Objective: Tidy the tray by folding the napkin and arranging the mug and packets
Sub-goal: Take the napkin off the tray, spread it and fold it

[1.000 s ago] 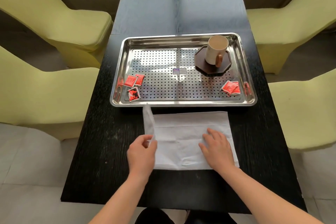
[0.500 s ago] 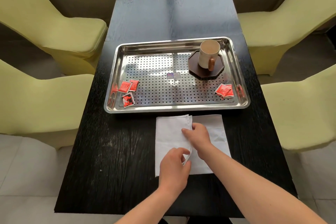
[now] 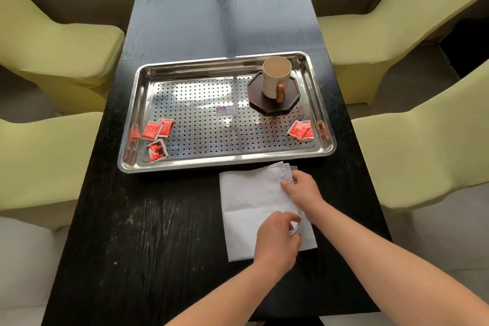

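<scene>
A white napkin (image 3: 254, 206) lies on the dark bench (image 3: 148, 233), just on the near side of the steel tray (image 3: 185, 164) and towards its right half. It is folded over on itself, with the loose edges stacked along its right side.

The right hand (image 3: 304, 190) pinches the far right corner of the napkin, where the layers fan slightly apart. The left hand (image 3: 277, 241) pinches the near part of the same right edge, which bows up a little off the bench between the fingers. Both hands are thus grasping the napkin, neither one released.

The step in hand appears to be squaring this fold. To do it well, the person would bring the top layer's edge exactly over the one below at both corners, lower the raised edge flat, then run a palm from the folded left side towards the right to press the crease without dragging the layers out of line.

On the tray, the mug (image 3: 275, 77) stands upright on a dark octagonal coaster (image 3: 288, 106) at the far right. Three red packets (image 3: 156, 132) lie scattered at the near left, and two more red packets (image 3: 300, 130) overlap at the near right. These look not yet arranged, so the task seems at an early stage.
</scene>
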